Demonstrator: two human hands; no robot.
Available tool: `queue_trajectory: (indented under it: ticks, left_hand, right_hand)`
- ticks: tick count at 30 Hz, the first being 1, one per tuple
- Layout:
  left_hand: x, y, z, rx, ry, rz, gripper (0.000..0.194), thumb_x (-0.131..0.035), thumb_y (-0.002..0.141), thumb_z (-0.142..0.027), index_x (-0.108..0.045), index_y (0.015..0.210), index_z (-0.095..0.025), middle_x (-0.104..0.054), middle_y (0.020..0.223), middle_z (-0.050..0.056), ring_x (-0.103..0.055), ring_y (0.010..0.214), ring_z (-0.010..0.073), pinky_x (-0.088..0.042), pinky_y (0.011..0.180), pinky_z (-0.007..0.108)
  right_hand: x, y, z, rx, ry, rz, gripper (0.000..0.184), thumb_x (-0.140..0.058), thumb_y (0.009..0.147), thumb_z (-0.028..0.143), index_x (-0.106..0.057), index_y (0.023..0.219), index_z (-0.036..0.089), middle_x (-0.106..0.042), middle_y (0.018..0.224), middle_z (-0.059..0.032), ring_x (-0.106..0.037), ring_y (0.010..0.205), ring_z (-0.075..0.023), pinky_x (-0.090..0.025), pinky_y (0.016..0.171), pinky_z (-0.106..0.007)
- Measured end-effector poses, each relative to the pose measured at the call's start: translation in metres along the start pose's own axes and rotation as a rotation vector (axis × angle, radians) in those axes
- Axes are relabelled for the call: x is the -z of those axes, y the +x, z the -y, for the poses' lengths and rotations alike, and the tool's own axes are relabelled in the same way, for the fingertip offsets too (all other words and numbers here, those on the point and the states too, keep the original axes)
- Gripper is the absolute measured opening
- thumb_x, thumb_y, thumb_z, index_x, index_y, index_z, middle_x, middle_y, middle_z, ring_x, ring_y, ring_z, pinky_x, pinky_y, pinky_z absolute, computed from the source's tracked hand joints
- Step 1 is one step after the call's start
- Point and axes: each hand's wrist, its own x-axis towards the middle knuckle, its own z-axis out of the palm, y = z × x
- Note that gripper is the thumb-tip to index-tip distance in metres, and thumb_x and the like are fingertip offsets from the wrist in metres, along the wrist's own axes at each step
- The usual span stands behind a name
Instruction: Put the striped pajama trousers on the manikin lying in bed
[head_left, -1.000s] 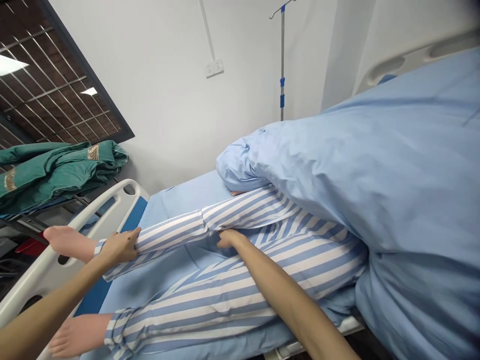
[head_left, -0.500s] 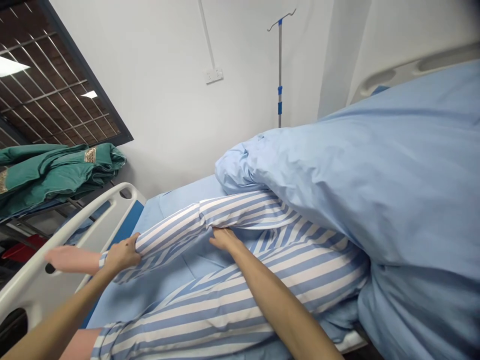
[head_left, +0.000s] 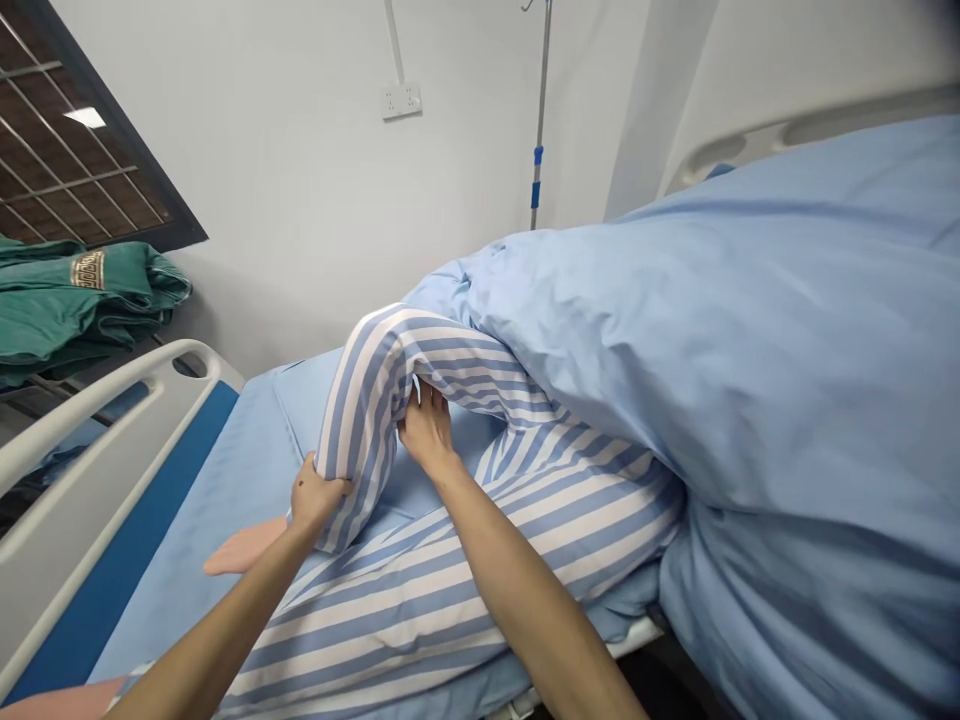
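The far leg (head_left: 360, 400), in blue-and-white striped trousers, is bent with its knee raised above the bed. My left hand (head_left: 315, 495) is closed round the lower part of this leg, above the bare foot (head_left: 244, 548). Behind the raised knee, my right hand (head_left: 427, 425) presses up with its fingers against the underside; the fingertips are partly hidden by cloth. The near leg (head_left: 420, 600) wears the same stripes and stays stretched along the bed, crossed in view by both my forearms. A light blue quilt (head_left: 712, 350) covers the body above the thighs.
The bed's footboard (head_left: 112, 470) stands at the left, and light blue sheet (head_left: 202, 480) shows beside the foot. An infusion pole (head_left: 541, 120) rises behind the bed near the wall. Folded green cloth (head_left: 90, 310) lies on a rack beyond the footboard.
The far leg has gone from nearly straight to bent, its knee up and its foot drawn back from the footboard. My left hand moved right with the shin; my right hand rose under the knee.
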Motion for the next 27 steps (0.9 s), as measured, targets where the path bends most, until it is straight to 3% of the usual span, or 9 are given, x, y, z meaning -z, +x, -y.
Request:
queue_trajectory:
  ticks: [8, 14, 20, 27]
  left_hand:
    - [0.006, -0.002, 0.006, -0.014, 0.031, 0.061, 0.049, -0.061, 0.060, -0.033, -0.046, 0.106, -0.022, -0.063, 0.094, 0.006, -0.060, 0.083, 0.0236, -0.045, 0.062, 0.029]
    - [0.026, 0.002, 0.020, -0.076, 0.141, 0.085, 0.047, -0.059, 0.060, -0.032, -0.047, 0.105, -0.025, -0.063, 0.088, 0.004, -0.060, 0.081, 0.0238, -0.044, 0.062, 0.029]
    - [0.069, 0.008, 0.046, -0.114, 0.317, 0.129, 0.048, -0.055, 0.061, -0.033, -0.045, 0.108, -0.026, -0.063, 0.085, 0.003, -0.060, 0.078, 0.0235, -0.041, 0.058, 0.027]
    - [0.136, 0.018, 0.075, -0.202, 0.645, 0.145, 0.051, -0.051, 0.062, -0.031, -0.045, 0.113, -0.027, -0.065, 0.090, 0.006, -0.060, 0.084, 0.0288, -0.038, 0.062, 0.030]
  right_hand:
    - [-0.003, -0.002, 0.000, 0.011, 0.012, 0.014, 0.067, -0.052, 0.074, 0.017, -0.031, 0.137, 0.011, -0.032, 0.141, -0.0158, -0.029, 0.127, -0.0292, -0.026, 0.104, -0.041]
    - [-0.002, -0.006, -0.003, 0.023, 0.023, 0.041, 0.068, -0.051, 0.074, 0.017, -0.030, 0.138, 0.010, -0.038, 0.138, -0.0163, -0.032, 0.126, -0.0289, -0.028, 0.103, -0.041]
    - [0.000, -0.012, -0.001, 0.015, 0.012, 0.152, 0.058, -0.046, 0.079, 0.019, -0.034, 0.135, 0.012, -0.051, 0.127, -0.0157, -0.047, 0.115, -0.0267, -0.037, 0.095, -0.037]
    - [-0.002, -0.023, 0.005, 0.058, 0.029, 0.470, 0.040, -0.041, 0.083, 0.023, -0.051, 0.121, 0.015, -0.060, 0.115, -0.0147, -0.057, 0.104, -0.0248, -0.043, 0.085, -0.033]
